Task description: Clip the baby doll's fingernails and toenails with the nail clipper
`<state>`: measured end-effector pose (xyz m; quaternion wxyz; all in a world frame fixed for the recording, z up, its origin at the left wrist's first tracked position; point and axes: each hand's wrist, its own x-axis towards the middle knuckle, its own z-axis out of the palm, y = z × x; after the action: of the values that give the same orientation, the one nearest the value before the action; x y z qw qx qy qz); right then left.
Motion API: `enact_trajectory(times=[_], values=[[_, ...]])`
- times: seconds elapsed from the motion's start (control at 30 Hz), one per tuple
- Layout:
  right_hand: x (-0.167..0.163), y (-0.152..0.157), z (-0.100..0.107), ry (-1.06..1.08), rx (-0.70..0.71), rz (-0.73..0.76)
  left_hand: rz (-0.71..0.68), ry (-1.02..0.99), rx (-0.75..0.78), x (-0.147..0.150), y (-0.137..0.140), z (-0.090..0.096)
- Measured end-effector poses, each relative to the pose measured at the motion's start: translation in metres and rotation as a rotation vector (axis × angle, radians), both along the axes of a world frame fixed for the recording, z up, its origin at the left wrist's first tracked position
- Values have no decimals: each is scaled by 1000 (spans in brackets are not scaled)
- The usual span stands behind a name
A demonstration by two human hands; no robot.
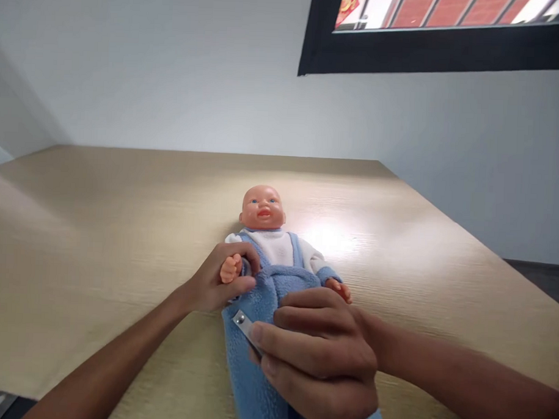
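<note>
A baby doll in a white top and blue fleece overalls lies on its back on the wooden table, head toward the far wall. My left hand grips the doll's small right hand and wrist between thumb and fingers. My right hand rests over the doll's belly and holds a small metal nail clipper, its tip pointing left toward the doll's held hand. The doll's other hand lies free beside my right knuckles. The legs are hidden under my right hand.
The light wooden table stretches wide to the left, back and right. A grey wall rises behind it, with a black-framed window at the upper right. A dark floor strip shows past the table's right edge.
</note>
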<state>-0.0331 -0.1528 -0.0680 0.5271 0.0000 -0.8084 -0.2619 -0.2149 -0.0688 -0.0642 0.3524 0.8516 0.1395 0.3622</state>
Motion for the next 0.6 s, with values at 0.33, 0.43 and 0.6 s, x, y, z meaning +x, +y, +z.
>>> enact_trajectory(times=[0.33,0.43,0.6], values=[[1,13,4,-4,142,50,-268,288,-61,-18,14,15],[5,16,4,-43,128,76,-231,398,-19,-22,10,20],[16,12,22,-59,69,34,-47,609,69,-35,7,31]])
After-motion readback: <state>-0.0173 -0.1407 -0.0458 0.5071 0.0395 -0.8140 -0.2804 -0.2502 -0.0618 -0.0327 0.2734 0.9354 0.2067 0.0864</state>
